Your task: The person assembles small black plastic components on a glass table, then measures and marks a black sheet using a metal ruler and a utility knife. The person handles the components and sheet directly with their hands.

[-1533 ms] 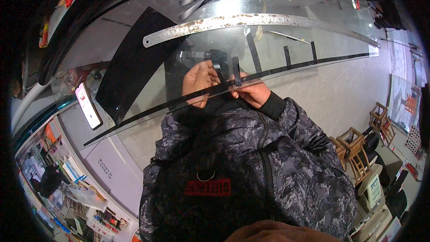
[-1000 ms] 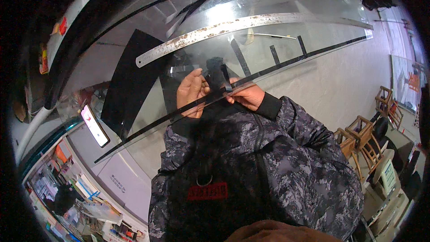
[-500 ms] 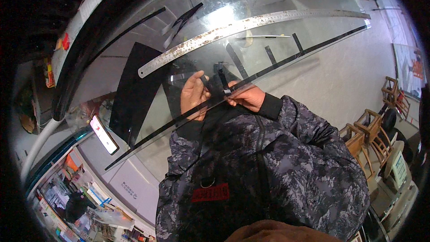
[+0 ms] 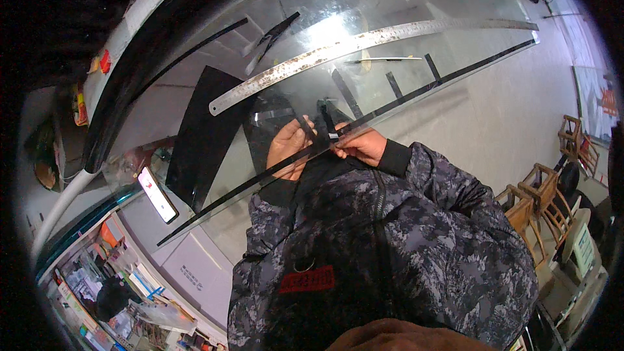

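Observation:
My left hand (image 4: 288,149) has its fingers pinched on a short black strip (image 4: 306,127), and the long black edge band (image 4: 240,190) crosses in front of that wrist. My right hand (image 4: 363,145) is close by at the glass sheet's edge, its thumb and fingers closed on a narrow black strip (image 4: 327,116) with a pale end. The fingertips are partly hidden by dark material. Short black strips (image 4: 394,85) lie against the edge band on the clear glass sheet (image 4: 468,45). A long, rust-spotted steel ruler (image 4: 312,62) lies across the glass.
A black sheet (image 4: 207,136) is left of my hands. A lit phone (image 4: 157,195) rests beside a white box (image 4: 195,266). A thin white stick (image 4: 389,59) lies below the ruler. Wooden stools (image 4: 537,182) stand at the right, and a cluttered shelf (image 4: 130,292) at the lower left.
My left hand has moved slightly right, nearer my right hand, and its fingers have closed in. The whole scene has shifted slightly in view.

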A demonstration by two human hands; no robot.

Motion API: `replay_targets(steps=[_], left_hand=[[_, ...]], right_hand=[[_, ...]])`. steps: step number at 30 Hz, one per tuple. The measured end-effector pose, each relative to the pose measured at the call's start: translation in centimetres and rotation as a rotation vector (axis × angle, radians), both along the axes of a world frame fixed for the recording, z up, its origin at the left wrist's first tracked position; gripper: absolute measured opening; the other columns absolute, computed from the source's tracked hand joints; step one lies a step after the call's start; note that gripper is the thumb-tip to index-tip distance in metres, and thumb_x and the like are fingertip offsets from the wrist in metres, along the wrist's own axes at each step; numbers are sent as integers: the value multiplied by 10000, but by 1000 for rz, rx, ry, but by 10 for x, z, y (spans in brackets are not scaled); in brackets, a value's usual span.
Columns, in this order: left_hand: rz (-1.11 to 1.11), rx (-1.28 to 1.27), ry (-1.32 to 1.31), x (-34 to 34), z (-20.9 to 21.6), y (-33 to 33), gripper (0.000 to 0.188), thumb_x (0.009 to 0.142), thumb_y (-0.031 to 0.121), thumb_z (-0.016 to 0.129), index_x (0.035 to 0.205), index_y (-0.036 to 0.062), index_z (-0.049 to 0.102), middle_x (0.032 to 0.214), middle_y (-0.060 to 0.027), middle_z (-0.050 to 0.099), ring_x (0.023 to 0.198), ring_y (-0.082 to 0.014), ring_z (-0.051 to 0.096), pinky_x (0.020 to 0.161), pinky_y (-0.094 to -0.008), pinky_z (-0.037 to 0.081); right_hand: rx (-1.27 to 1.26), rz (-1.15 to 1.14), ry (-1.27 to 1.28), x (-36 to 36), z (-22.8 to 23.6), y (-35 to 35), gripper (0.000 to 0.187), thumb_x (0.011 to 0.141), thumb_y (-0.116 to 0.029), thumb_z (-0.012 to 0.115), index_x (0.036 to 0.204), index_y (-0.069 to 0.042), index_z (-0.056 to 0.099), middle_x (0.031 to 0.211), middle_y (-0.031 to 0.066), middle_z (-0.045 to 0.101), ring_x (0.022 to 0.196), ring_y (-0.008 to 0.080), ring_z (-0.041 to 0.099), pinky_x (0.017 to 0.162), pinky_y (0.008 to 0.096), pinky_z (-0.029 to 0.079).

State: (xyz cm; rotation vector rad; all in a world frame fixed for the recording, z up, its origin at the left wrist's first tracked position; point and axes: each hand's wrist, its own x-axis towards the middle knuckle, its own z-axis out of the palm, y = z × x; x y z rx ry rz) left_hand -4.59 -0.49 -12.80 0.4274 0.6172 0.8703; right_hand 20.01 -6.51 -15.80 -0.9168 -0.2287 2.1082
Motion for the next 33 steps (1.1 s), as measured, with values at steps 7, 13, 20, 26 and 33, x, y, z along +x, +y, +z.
replay_targets(steps=[7,13,20,26,33], left_hand=[[41,-7,-39,-1,-23,4,398,1138,62,652,1530,-2,640,1283,-97,761,1119,-184,741,931,-328,649],[-148,9,7,-1,-20,-8,332,1167,94,608,1477,-8,673,1295,-72,735,1196,-186,705,1065,-362,583],[-642,498,323,4,51,-27,241,1120,49,628,1299,-19,774,1236,-106,752,1176,-220,719,1038,-359,572],[-219,994,774,3,127,-7,249,1009,40,753,1253,8,792,1229,-160,751,1149,-321,734,1045,-416,568],[-123,1217,1311,34,123,29,698,893,269,918,1499,56,646,1465,-154,640,1315,-404,601,1132,-477,499]], right_hand=[[49,28,-59,5,6,2,135,1044,21,708,1168,60,744,1049,150,773,898,215,728,778,323,569],[65,65,-76,10,11,-2,327,1010,-38,749,1293,115,691,1031,143,766,856,184,714,789,316,573],[49,55,-81,15,1,-4,317,1012,-10,715,1300,121,698,1046,131,745,894,205,699,834,342,586],[57,101,-148,13,-2,-5,286,1028,-61,734,1274,83,702,1029,110,755,860,164,722,777,301,588],[60,129,-173,11,1,-6,295,1057,-43,703,1316,99,709,1048,133,776,884,172,742,775,301,598]])
